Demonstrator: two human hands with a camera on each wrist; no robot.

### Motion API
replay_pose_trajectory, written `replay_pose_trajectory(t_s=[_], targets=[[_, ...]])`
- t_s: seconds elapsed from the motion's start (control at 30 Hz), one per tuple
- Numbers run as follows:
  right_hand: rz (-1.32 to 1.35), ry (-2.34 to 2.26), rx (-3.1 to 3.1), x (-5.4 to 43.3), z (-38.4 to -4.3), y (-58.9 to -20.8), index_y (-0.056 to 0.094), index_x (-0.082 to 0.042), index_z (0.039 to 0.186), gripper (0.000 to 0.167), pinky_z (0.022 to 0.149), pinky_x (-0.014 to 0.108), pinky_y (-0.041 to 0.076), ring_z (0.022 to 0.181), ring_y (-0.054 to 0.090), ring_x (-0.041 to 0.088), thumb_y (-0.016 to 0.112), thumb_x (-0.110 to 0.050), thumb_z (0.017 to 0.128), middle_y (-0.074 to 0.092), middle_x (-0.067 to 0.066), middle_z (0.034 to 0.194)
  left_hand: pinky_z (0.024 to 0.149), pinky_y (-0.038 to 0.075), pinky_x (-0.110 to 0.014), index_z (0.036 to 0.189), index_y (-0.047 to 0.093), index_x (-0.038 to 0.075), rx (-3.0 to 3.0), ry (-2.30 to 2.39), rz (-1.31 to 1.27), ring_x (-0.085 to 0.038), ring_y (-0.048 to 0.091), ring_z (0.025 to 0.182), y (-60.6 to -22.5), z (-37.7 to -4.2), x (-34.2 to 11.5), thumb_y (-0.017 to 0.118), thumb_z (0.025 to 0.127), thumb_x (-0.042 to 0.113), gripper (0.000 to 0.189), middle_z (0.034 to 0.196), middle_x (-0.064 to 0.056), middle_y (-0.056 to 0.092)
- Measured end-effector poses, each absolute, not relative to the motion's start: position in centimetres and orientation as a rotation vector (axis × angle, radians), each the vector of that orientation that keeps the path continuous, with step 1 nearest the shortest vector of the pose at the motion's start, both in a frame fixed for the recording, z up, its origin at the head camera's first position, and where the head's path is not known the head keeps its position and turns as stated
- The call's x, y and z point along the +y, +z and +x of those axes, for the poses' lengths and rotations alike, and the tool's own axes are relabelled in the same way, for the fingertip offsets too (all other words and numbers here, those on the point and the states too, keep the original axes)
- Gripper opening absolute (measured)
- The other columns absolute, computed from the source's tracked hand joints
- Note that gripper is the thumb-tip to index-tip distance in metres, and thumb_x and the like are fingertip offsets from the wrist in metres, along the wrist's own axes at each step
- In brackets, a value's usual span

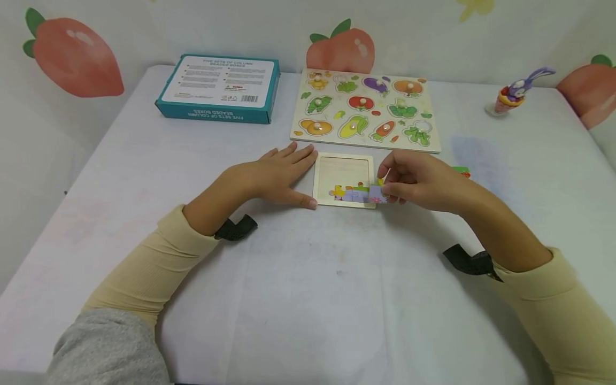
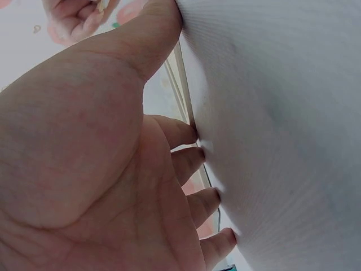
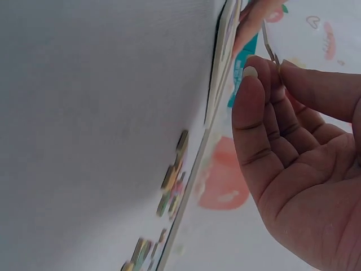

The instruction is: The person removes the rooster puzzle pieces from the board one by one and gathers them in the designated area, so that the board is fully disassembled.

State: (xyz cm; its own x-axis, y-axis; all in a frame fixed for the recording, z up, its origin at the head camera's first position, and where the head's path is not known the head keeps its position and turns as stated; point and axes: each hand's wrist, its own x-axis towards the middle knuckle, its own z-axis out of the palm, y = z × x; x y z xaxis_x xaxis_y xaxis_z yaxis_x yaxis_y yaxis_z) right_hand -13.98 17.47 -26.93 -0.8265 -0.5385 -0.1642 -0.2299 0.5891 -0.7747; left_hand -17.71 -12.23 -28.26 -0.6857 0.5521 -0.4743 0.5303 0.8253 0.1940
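A small square wooden puzzle tray (image 1: pixel 316 179) lies on the table. Several joined jigsaw pieces (image 1: pixel 353 194), purple, yellow and green, line its lower edge. My left hand (image 1: pixel 279 175) rests with fingers spread at the tray's left side, fingertips and thumb right at the rim. Between thumb and fingers my right hand (image 1: pixel 417 181) pinches a purple jigsaw piece (image 1: pixel 377 195) with a pink flower, over the tray's lower right corner. In the right wrist view this piece shows as a thin edge at the fingertips.
Loose jigsaw pieces (image 3: pixel 172 178) lie right of the tray, mostly hidden by the right hand in the head view. Behind the tray is a vegetable peg board (image 1: pixel 364 140). A teal box (image 1: pixel 216 88) stands back left, a small bunny-topped ornament (image 1: pixel 511 99) back right.
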Motion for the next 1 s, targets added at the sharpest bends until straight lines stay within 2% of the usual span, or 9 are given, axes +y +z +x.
replay_pose_trajectory(t_s=[0.37,0.77,1.0], targets=[[-0.583,-1.063,2.484,20.0,-12.6,-27.5,0.058,-0.004,0.108,0.016,0.061,0.029,0.051,0.073,0.061,0.025,0.068,-0.003,0.095,0.063,0.008,0.082,0.121,0.001,-0.051,0.163,0.001,0.018,2.479,0.066,0.792,-0.028,-0.011,0.152,-28.3,-17.8,-12.3,0.058,0.086,0.074,0.110,0.168,0.000,-0.006],[-0.531,-0.837,2.517,22.1,-12.6,-27.4,0.061,-0.007,0.106,0.017,0.061,0.026,0.046,0.067,0.057,0.018,0.072,-0.007,0.092,0.062,0.002,0.076,0.121,0.001,-0.050,0.163,0.001,0.019,2.479,0.067,0.796,-0.027,-0.011,0.152,-28.4,-17.8,-12.3,0.056,0.086,0.074,0.110,0.168,0.000,-0.006],[-0.469,-0.832,2.405,22.4,-12.6,-27.5,0.060,-0.005,0.110,0.019,0.063,0.029,0.051,0.072,0.059,0.021,0.070,-0.007,0.094,0.064,0.004,0.080,0.121,0.001,-0.051,0.163,0.001,0.018,2.477,0.070,0.800,-0.027,-0.011,0.152,-28.3,-17.8,-12.3,0.057,0.086,0.074,0.110,0.168,-0.001,-0.005]])
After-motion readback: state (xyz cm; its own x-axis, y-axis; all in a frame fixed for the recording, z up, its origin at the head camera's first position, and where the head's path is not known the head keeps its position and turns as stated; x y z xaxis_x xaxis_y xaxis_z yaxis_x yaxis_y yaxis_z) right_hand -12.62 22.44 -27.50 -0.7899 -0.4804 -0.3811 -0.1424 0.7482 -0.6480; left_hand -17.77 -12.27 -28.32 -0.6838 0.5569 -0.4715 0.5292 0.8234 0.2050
